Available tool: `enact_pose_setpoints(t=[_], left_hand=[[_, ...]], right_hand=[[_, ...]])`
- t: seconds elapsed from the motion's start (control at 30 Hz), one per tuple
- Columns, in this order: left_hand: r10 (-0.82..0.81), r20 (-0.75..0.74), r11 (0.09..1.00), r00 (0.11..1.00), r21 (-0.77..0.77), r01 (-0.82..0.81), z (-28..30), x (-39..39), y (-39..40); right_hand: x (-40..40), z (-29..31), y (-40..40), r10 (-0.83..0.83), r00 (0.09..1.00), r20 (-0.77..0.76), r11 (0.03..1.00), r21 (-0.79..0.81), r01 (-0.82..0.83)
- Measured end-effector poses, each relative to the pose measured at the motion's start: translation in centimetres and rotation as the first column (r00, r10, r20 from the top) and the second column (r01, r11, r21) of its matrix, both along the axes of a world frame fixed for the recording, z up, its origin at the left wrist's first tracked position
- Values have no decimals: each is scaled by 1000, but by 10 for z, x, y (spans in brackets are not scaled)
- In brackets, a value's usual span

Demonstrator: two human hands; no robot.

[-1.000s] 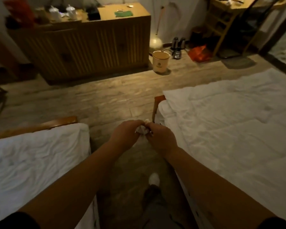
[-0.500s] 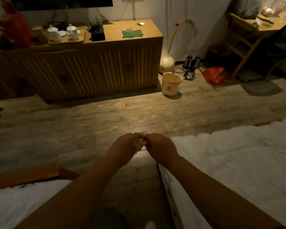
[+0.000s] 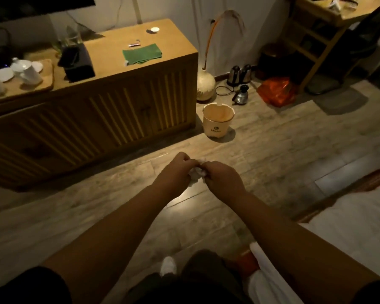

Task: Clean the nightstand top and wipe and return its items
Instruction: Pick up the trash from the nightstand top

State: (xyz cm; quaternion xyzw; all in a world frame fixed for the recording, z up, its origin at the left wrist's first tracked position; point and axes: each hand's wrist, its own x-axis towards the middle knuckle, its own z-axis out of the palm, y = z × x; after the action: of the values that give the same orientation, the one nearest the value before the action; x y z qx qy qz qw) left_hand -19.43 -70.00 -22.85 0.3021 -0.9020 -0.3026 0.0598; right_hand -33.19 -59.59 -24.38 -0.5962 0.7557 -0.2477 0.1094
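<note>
Both hands meet in front of me above the wooden floor. My left hand (image 3: 175, 170) and my right hand (image 3: 222, 177) pinch a crumpled white tissue (image 3: 196, 172) between them; most of it is hidden by the fingers. A cream bin (image 3: 217, 122) with an open top stands on the floor straight beyond my hands, beside the wooden sideboard (image 3: 110, 106). A folded green cloth (image 3: 142, 54) lies on the sideboard top. No nightstand is in view.
A white bed (image 3: 347, 229) fills the lower right. Against the far wall sit a round vase (image 3: 205, 86), two kettles (image 3: 239, 75) with a cord, and an orange bag (image 3: 276, 89). White tea ware (image 3: 26, 72) and a black box (image 3: 78, 62) rest on the sideboard.
I have walked forward out from between the two beds toward the sideboard and bin. The left bed has left the view. Both hands stay closed on the tissue.
</note>
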Motion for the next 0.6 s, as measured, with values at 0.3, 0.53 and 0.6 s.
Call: enact_pose_setpoints(t=[0.3, 0.53, 0.6], left_hand=[[-98, 105, 995, 990, -14, 101, -36, -193, -208], [-206, 131, 979, 970, 45, 201, -112, -354, -358], [-248, 145, 968, 958, 68, 241, -136, -396, -389]], right_hand=[[-170, -47, -196, -175, 983, 57, 982, 77, 171], [-333, -116, -338, -301, 943, 145, 940, 211, 267], [-371, -136, -367, -341, 932, 122, 918, 259, 302]])
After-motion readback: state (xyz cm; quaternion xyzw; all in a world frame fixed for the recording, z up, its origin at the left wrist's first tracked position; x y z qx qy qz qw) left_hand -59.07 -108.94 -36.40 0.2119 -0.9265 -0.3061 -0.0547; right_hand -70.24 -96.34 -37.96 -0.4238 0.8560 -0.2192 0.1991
